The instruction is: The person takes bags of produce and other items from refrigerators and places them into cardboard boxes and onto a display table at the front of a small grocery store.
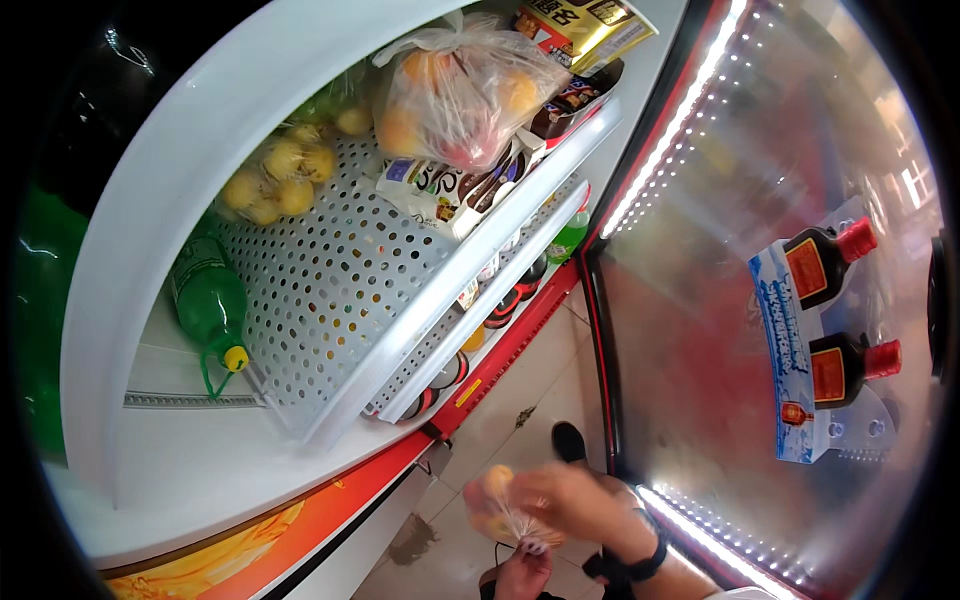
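Below the fridge shelves, over the floor, hangs a clear plastic bag of yellow and reddish round fruit (487, 506). My left hand (526, 572) is closed around the gathered plastic at the bag's lower end. My right hand (577, 503), with a dark band on its wrist, is against the bag's right side; its fingers are blurred, and their grip does not show. On the perforated shelf (335, 290) lies a tied bag of larger orange and red fruit (465, 95), beside a bag of yellow fruit (283, 178).
A green bottle with a yellow cap (212, 295) lies on the shelf's left. White packages (440, 190) and a gold package (590, 30) sit near its front edge. Bottles (445, 372) stand lower down. The open glass door (690, 300) carries a rack with two dark bottles (842, 372).
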Tool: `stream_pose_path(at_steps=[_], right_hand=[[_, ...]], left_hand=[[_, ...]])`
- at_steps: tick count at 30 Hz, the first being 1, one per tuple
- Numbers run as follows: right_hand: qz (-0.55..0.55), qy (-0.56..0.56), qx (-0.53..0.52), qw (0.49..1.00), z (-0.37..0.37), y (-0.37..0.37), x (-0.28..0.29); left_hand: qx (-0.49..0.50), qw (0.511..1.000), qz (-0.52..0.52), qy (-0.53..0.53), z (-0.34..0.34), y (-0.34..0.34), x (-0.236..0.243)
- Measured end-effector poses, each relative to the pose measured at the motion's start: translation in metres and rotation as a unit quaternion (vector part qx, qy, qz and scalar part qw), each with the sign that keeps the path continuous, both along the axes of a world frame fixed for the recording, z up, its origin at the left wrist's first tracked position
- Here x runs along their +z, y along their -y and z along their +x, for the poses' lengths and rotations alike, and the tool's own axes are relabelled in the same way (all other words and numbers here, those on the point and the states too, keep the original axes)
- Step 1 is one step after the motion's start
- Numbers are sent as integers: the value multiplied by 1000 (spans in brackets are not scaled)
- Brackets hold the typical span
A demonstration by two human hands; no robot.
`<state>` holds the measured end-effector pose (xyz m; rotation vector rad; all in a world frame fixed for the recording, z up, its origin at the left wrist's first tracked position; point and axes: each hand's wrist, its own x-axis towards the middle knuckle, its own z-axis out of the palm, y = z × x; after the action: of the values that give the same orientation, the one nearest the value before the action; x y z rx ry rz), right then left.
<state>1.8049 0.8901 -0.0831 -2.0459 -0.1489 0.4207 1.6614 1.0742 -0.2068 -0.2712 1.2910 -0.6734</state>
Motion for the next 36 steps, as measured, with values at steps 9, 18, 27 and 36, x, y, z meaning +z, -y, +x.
stream_pose_path(at_steps=[9, 18, 27, 36], right_hand=[[-73, 418, -329, 844, 272, 91, 117], [-53, 357, -559, 746, 309, 175, 126], [71, 344, -476, 806, 293, 180, 174], [17, 428, -405, 808, 155, 98, 146]], left_hand=[[-182, 966, 133, 130, 19, -15, 74], [-102, 982, 158, 19, 27, -34, 133], [-217, 943, 252, -4, 39, -36, 154], [-165, 958, 228, -52, 32, -36, 132]])
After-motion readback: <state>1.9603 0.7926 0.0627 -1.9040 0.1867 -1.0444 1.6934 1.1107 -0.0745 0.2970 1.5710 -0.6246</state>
